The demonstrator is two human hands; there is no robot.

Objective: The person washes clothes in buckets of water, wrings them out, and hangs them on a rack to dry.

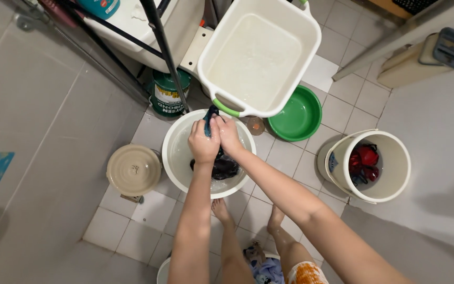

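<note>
Both hands, the left hand (pixel 203 143) and the right hand (pixel 228 134), are pressed together and clamped on a dark wet cloth (pixel 222 167) (its tail hangs into the water) over a round white basin (pixel 173 158). Beyond them sits a square white tub (pixel 258 55); right of them, a green bowl (pixel 296 117).

Both hands, left hand (pixel 203 142) and right hand (pixel 229 134), in a closed grip on a dark wet garment (pixel 220 164) over a white round basin (pixel 177 158) (water inside); white square tub (pixel 261 55) beyond, green bowl (pixel 296 115) and white bucket (pixel 390 168) to the right
</note>
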